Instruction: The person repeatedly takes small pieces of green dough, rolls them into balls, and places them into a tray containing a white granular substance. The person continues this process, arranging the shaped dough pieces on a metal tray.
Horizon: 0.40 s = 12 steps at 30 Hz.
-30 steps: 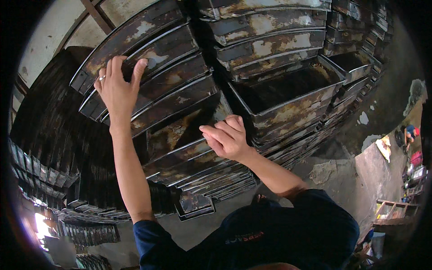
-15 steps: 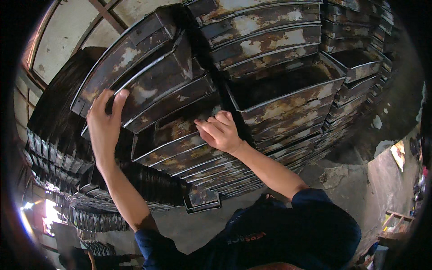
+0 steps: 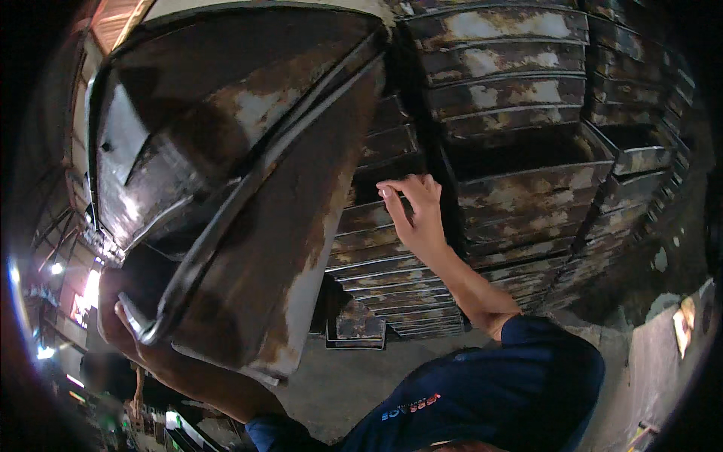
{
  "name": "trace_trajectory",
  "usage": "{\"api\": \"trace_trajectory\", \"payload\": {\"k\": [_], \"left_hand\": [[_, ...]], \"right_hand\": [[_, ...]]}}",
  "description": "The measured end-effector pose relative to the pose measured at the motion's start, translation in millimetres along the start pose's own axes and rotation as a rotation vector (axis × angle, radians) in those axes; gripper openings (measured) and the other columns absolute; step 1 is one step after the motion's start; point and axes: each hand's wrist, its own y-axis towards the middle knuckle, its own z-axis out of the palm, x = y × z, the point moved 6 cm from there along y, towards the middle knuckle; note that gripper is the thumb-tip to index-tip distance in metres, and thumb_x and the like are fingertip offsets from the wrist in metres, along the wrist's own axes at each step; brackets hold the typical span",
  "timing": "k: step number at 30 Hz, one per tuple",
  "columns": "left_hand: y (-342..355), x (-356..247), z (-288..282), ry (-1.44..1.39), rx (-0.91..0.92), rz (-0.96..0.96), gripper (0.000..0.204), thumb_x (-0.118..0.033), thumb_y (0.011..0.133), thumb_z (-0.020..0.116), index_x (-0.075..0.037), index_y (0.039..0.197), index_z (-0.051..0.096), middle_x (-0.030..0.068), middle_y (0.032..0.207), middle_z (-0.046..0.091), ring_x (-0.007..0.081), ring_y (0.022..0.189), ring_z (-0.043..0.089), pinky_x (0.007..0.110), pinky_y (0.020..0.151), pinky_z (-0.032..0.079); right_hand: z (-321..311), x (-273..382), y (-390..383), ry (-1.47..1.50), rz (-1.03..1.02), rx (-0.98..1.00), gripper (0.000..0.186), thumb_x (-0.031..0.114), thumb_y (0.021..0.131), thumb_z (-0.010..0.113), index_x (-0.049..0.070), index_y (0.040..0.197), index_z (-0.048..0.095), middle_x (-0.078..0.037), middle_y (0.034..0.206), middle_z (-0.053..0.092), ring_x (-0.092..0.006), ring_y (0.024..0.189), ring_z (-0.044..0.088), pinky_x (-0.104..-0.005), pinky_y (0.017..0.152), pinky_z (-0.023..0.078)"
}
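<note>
A large rusty sheet-metal tray is lifted and tilted across the left of the view, close up. My left hand grips its rim at the lower left corner, thumb over the edge; the other fingers are partly hidden. The tray's dark, stained inside and a shiny end wall show above its rim. My right hand hangs in the air to the right of the tray, before a stack of similar metal trays. Its fingers are bent, with thumb and fingertip together and nothing visible between them.
More tray stacks rise on the far right. One small tray sits low beneath the held one. Grey concrete floor lies near my body. A bright window and a blurred person appear at the left edge.
The tray has come off the left stack, swung toward me and tilted, with my left hand now lower at its corner. My right hand has shifted rightward in the view.
</note>
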Motion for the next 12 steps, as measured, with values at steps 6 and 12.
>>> {"api": "trace_trajectory", "payload": {"k": [6, 12], "left_hand": [[-14, -5, -36, 0.06, -0.118, 0.003, 0.065, -0.06, 0.096, 0.047, 0.004, 0.09, 0.06, 0.0087, 0.082, 0.056, 0.0181, 0.078, 0.053, 0.031, 0.071, 0.041], [-43, -15, -35, 0.326, -0.067, 0.154, 0.076, -0.068, 0.096, 0.039, 0.004, 0.086, 0.061, 0.0119, 0.076, 0.057, 0.0266, 0.074, 0.057, 0.037, 0.076, 0.045]], "right_hand": [[95, 61, 0, 1.49, 0.747, 0.398, 0.039, 0.04, 0.104, 0.049, 0.008, 0.124, 0.058, -0.008, 0.116, 0.066, -0.0213, 0.111, 0.061, -0.0348, 0.095, 0.046], [167, 44, 28, 2.105, 0.779, 0.556, 0.064, 0.063, 0.096, 0.048, 0.017, 0.14, 0.049, -0.01, 0.139, 0.056, -0.0229, 0.128, 0.051, -0.047, 0.112, 0.034]]}}
